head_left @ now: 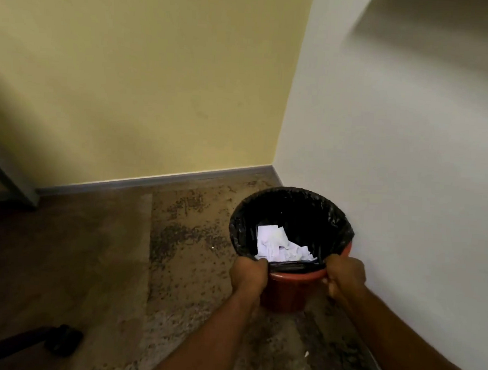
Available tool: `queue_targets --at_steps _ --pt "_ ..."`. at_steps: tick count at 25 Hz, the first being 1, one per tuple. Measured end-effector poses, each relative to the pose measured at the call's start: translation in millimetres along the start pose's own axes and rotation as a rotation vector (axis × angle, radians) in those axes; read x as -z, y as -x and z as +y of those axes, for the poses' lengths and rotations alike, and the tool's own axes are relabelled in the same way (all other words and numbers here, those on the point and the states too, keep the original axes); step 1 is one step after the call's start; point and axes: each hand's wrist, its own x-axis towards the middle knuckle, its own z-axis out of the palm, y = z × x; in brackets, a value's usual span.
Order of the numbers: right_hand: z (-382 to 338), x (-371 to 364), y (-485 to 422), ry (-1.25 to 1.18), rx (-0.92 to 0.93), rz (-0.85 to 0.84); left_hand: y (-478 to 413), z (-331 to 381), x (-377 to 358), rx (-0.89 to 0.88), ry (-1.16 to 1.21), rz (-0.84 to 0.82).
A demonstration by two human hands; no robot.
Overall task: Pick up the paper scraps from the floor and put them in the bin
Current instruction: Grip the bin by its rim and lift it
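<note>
A red-brown bin (288, 294) with a black plastic liner (292, 207) stands on the floor in the corner of the room. Several white paper scraps (279, 244) lie inside it. My left hand (248, 277) grips the near rim on its left side, fingers curled over the liner edge. At the right side of the near rim my right hand (344, 277) grips the rim and liner edge the same way. One tiny white scrap (306, 353) lies on the floor in front of the bin.
A yellow wall (146, 80) rises behind the bin and a white wall (402, 165) to its right, meeting just behind it. The floor (183, 238) is speckled brown stone. A dark object (59, 342) lies at the lower left, and a grey frame (8, 181) stands at the far left.
</note>
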Motion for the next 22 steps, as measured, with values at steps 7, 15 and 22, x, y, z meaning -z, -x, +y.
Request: queue_targets --at_steps 7,15,22 --pt "-79 -18 -20 -0.178 -0.055 -0.018 -34 96 9 0.072 0.143 0.151" --pt "-231 -79 -3 -0.477 -0.087 -0.230 -120 201 76 0.057 0.188 0.219" --pt "-297 -150 -38 -0.537 -0.169 -0.317 -224 237 104 0.101 0.262 0.100"
